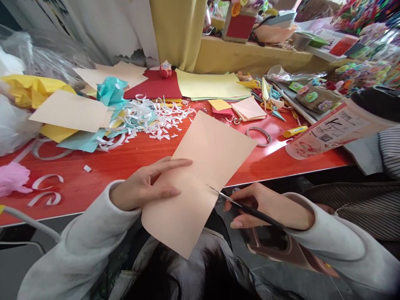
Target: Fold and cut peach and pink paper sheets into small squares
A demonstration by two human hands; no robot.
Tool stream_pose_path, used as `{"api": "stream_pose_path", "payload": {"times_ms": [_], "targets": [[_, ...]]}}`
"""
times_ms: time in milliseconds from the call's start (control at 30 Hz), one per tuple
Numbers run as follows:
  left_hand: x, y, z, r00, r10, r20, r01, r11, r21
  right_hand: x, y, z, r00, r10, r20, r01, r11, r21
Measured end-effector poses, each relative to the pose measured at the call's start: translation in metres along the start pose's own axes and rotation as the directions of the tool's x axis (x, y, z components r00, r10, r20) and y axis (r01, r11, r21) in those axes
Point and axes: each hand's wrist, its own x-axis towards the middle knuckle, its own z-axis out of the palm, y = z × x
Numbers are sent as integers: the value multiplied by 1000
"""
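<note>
In my left hand (153, 181) is a large peach sheet of paper (218, 141), pinched at its left edge with the thumb on top. The sheet is tilted and overlaps the table's front edge, its lower part over my lap. My right hand (262, 204) grips black-handled scissors (250, 211), seen nearly edge-on. Their pointed metal tip lies over the sheet's right edge, a short way in. How the fingers sit in the handles is partly hidden.
White paper shreds (153, 116) and coloured scraps cover the red table's (150, 154) left. Behind lie yellow sheets (209, 85) and red sheets (156, 83). A tape roll (259, 136), yellow marker (295, 131) and tilted lidded cup (337, 125) are at right. A striped sleeve (389, 152) shows beyond.
</note>
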Motion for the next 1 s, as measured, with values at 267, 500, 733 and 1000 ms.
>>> {"api": "stream_pose_path", "payload": {"times_ms": [267,500,733,1000], "targets": [[2,0,1,999,30,-14,-30,1000,9,-1,1,0,999,43,12,-44,999,20],[0,-1,1,999,50,-9,-50,999,5,-1,1,0,998,52,18,-53,998,18],[0,1,2,1000,18,-12,-18,1000,-18,-2,2,0,998,51,20,-51,999,-14],[0,-1,2,999,29,-19,-28,999,18,-1,6,3,999,39,13,-39,998,48]]}}
